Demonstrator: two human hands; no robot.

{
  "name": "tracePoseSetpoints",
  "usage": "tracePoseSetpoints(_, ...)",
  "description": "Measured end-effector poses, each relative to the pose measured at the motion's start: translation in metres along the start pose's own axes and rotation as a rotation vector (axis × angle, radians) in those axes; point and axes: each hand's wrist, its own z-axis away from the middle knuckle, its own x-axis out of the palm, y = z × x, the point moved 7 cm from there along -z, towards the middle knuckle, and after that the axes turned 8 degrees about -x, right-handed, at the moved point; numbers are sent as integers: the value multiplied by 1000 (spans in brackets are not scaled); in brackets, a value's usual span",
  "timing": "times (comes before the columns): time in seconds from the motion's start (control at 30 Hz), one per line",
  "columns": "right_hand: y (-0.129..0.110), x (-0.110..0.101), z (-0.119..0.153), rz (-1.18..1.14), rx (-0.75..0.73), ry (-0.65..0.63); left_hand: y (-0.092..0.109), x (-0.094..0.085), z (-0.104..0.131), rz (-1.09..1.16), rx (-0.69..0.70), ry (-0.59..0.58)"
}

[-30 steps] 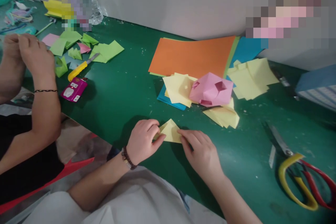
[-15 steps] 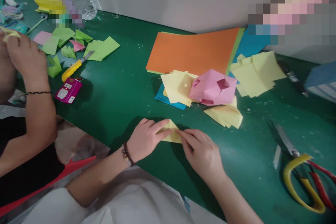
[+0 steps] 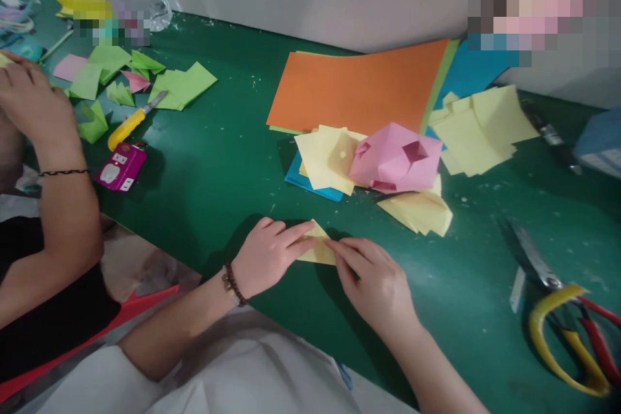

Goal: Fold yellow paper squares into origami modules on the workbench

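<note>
A small folded piece of pale yellow paper (image 3: 320, 252) lies on the green table in front of me. My left hand (image 3: 272, 252) holds its left part, with index finger and thumb pressing on it. From the other side, my right hand (image 3: 376, 281) pinches the right corner of the paper between bent fingertips. The paper comes to a point at the top and has a straight lower edge. Just beyond my hands are a pink folded paper shape (image 3: 388, 168), loose yellow sheets (image 3: 320, 162) and folded yellow pieces (image 3: 420, 212).
Large scissors (image 3: 553, 297) lie at the right, near a pen (image 3: 550, 136) and more yellow sheets (image 3: 480, 132). Orange paper (image 3: 354, 90) lies at the back. At left are a yellow craft knife (image 3: 129, 129), a magenta box (image 3: 121, 168), green paper pieces (image 3: 182, 85) and a co-worker's arm (image 3: 63, 162).
The view has shifted slightly, so the things at the sides sit a little further outward. Both my hands keep nearly the same hold on the yellow paper.
</note>
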Motion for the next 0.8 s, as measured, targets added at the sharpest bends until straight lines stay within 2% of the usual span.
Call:
tracePoseSetpoints(0.3, 1, 2, 1, -4, -14, 4, -2, 2, 0, -4, 1, -22)
tracePoseSetpoints(0.47, 0, 2, 1, -1, -15, 4, -5, 2, -4, 2, 5, -70)
tracePoseSetpoints(0.63, -2, 4, 2, 13, -28, 4, -5, -2, -10, -10, 55, -120)
tracePoseSetpoints(0.8, -4, 3, 2, 56, -44, -7, -12, -2, -14, 39, 111, -113)
